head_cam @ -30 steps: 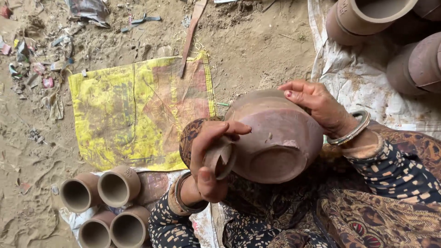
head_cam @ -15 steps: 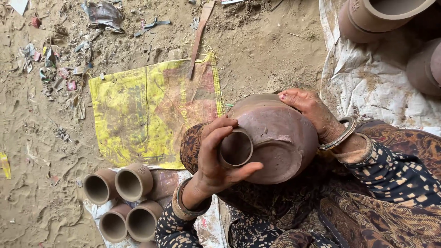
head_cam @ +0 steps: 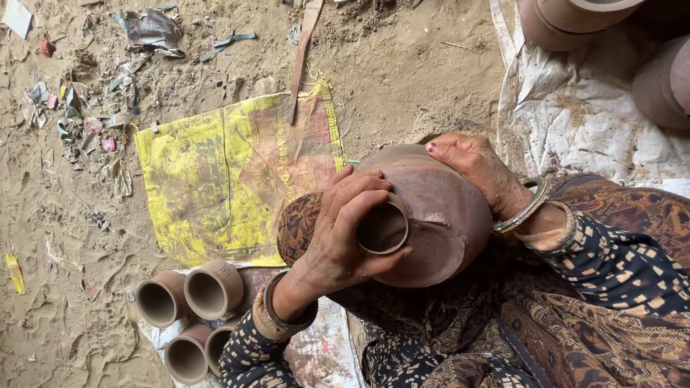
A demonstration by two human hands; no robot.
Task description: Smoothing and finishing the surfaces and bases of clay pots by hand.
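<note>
a round clay pot (head_cam: 438, 215) is held on the lap, tilted so that its mouth faces the camera, above the patterned dark fabric (head_cam: 575, 316) of the person's clothing. the left hand (head_cam: 345, 230) is wrapped around the short neck ring (head_cam: 383, 228), fingers over the top and thumb beneath, clamped on it. the right hand (head_cam: 474, 169) is laid flat on the far shoulder of the pot, fingers together and pressing rather than gripping. for the neck to be seated well, an even, light pressure around the ring would seem wise, with the body steadied from behind so that the soft wall is not dented; this is a judgement only. the clay appears matte, reddish brown and smooth, with a paler scuffed patch near the neck. metal bangles (head_cam: 528, 208) are worn at the right wrist. four small clay cylinders (head_cam: 190, 316), open-ended and thick-walled, lie together on a sheet at lower left. a stained yellow woven sack (head_cam: 215, 179) is spread flat on the sandy ground (head_cam: 65, 287), with a flat wooden stick (head_cam: 303, 50) at its top edge. larger pots (head_cam: 575, 21) stand on a crumpled whitish sheet (head_cam: 575, 122) at upper right.
</note>
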